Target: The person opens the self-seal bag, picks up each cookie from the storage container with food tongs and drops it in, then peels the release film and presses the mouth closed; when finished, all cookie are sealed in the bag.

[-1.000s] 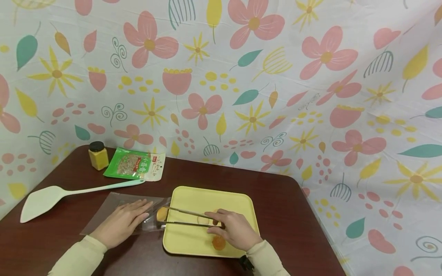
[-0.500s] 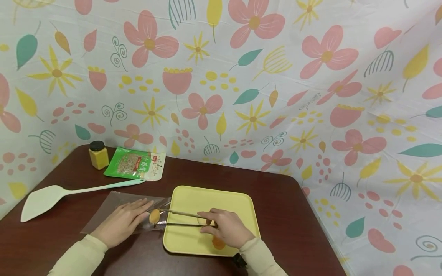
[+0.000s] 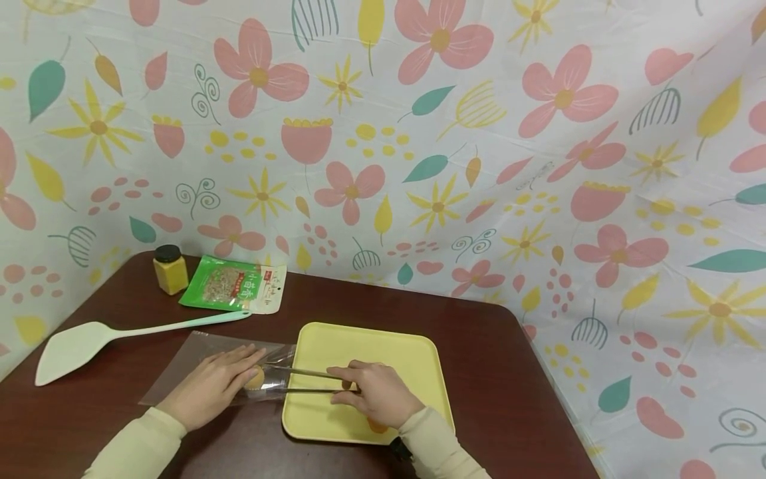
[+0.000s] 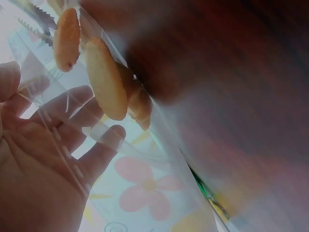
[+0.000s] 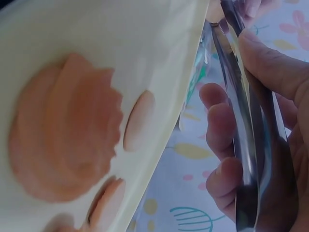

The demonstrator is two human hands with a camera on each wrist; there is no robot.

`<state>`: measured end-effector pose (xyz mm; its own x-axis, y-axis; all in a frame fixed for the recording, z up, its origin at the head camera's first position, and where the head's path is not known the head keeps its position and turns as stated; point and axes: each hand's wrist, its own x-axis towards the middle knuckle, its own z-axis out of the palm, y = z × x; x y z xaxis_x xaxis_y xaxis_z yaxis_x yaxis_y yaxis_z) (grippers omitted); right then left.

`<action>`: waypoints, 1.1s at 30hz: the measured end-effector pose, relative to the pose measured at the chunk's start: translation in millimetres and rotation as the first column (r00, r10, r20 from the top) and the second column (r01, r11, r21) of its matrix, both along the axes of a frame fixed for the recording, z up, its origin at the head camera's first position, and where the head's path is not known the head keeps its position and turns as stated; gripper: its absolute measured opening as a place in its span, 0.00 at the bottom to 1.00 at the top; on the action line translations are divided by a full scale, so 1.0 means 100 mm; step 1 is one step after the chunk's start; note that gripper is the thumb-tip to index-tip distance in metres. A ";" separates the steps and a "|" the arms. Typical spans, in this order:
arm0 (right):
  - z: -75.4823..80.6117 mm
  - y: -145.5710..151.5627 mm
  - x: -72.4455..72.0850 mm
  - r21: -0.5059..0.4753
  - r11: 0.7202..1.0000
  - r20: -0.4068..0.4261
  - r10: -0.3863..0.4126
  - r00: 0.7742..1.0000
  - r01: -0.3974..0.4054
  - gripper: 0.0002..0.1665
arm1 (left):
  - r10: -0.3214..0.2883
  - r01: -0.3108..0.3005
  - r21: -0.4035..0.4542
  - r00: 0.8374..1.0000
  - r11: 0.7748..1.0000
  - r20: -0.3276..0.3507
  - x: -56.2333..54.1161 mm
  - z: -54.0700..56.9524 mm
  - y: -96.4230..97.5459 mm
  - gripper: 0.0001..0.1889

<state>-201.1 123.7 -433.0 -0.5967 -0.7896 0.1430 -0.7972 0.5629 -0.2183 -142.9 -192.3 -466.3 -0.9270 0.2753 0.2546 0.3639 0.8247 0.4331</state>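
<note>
My left hand lies with outstretched fingers on a clear plastic bag; in the left wrist view those fingers show through the film. My right hand grips metal tongs, whose arms reach over the tray edge into the bag's mouth. By the left fingertips, a round golden cookie sits at the tong ends. The left wrist view shows the toothed tong tips beside one cookie, with more cookies in the bag.
A yellow tray bears more cookies, partly under my right hand; the right wrist view shows a large scalloped one. A pale spatula, a green spice packet and a black-lidded yellow jar stand or lie farther left.
My right hand and the tongs have moved left, carrying the cookie from the bag's mouth deeper in, up to the left fingertips. My left hand has stayed in place.
</note>
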 end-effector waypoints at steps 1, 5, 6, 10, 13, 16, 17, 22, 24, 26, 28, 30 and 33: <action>0.00 -0.01 0.00 0.004 1.000 -0.004 0.003 1.000 -0.003 0.26 | 0.001 -0.001 0.000 1.000 1.000 0.001 0.00 0.00 0.00 0.22; -0.02 -0.06 0.00 0.006 1.000 -0.023 0.022 0.999 -0.022 0.26 | 0.006 -0.007 0.005 1.000 1.000 0.012 0.00 0.01 0.00 0.23; -0.02 -0.07 -0.01 0.003 1.000 -0.031 0.026 0.999 -0.026 0.26 | 0.008 -0.008 0.007 1.000 1.000 0.014 0.00 0.01 0.00 0.23; -0.04 -0.11 -0.01 -0.010 0.999 -0.067 0.031 0.997 -0.032 0.26 | 0.012 -0.012 0.010 1.000 1.000 0.007 0.00 0.00 0.00 0.23; -0.06 -0.14 -0.01 -0.016 1.000 -0.079 0.025 0.997 -0.027 0.26 | 0.013 -0.013 0.009 1.000 1.000 0.001 0.01 0.00 0.00 0.23; -0.07 -0.16 -0.01 -0.019 1.000 -0.083 0.018 0.996 -0.019 0.26 | 0.015 -0.015 0.008 1.000 1.000 0.000 0.01 0.00 0.00 0.23; -0.07 -0.16 -0.01 -0.018 1.000 -0.082 0.016 0.996 -0.018 0.27 | 0.016 -0.016 0.009 1.000 1.000 -0.003 0.01 0.00 0.00 0.23; -0.06 -0.18 -0.01 -0.024 1.000 -0.070 0.013 0.997 -0.015 0.27 | 0.013 -0.013 0.000 1.000 1.000 -0.002 0.01 -0.01 0.00 0.23; -0.04 -0.17 -0.01 -0.032 0.999 -0.060 0.012 0.998 -0.014 0.27 | 0.011 -0.011 -0.001 1.000 1.000 0.005 0.00 -0.01 0.00 0.23; -0.02 -0.15 -0.01 -0.039 0.999 -0.039 0.011 0.999 -0.012 0.27 | 0.010 -0.010 0.001 1.000 1.000 0.010 0.00 0.00 0.00 0.23; 0.00 -0.11 -0.01 -0.041 0.999 -0.015 0.003 1.000 -0.004 0.27 | 0.010 -0.010 0.000 1.000 1.000 0.012 0.00 0.00 0.00 0.23; 0.01 -0.06 0.00 -0.043 0.999 0.010 -0.007 1.000 0.007 0.26 | 0.008 -0.008 -0.002 1.000 1.000 0.010 0.00 0.00 0.00 0.23; 0.03 0.05 0.01 -0.041 0.999 0.027 -0.031 0.999 0.032 0.26 | 0.009 -0.009 -0.006 1.000 1.000 -0.002 0.00 -0.01 0.00 0.23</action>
